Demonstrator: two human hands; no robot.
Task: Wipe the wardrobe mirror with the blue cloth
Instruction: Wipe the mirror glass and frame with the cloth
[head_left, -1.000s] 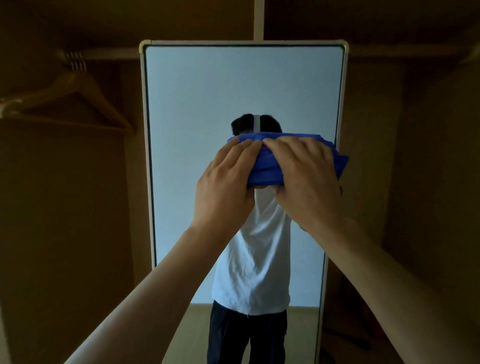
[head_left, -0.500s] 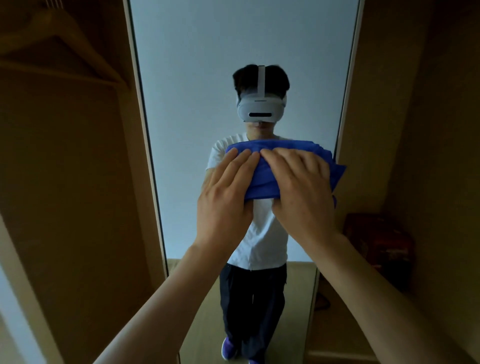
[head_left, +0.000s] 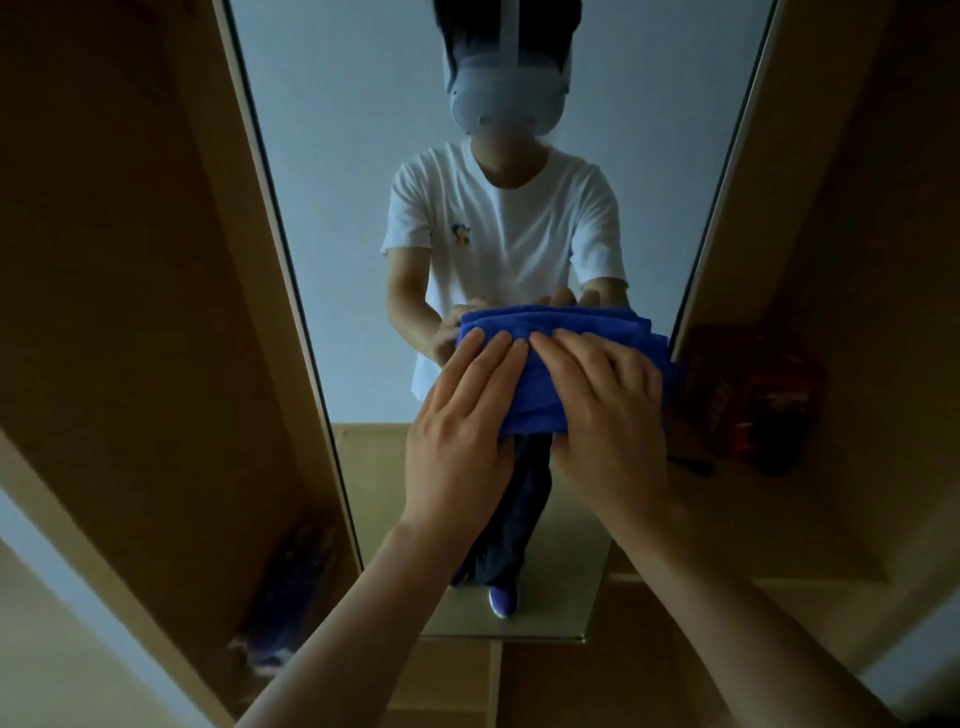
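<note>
A tall wardrobe mirror (head_left: 332, 218) stands upright between brown wardrobe walls and reflects a person in a white T-shirt. A folded blue cloth (head_left: 545, 364) lies flat against the glass, in the lower half of the mirror toward its right edge. My left hand (head_left: 462, 431) presses on the cloth's left part with straight fingers. My right hand (head_left: 608, 410) presses on its right part, fingers spread flat over it. The two hands lie side by side, fingertips almost touching. The cloth's lower edge is hidden behind the hands.
Brown wardrobe panels flank the mirror (head_left: 130, 312). A dark red box (head_left: 753, 395) sits on the wardrobe floor just right of the mirror. A dark bundle (head_left: 291, 597) lies low at the left. The wardrobe's floor edge (head_left: 498, 675) is below the mirror.
Both hands have slid the blue cloth down the glass from head height to the lower half of the mirror. The view has tilted downward; the mirror's bottom edge now shows.
</note>
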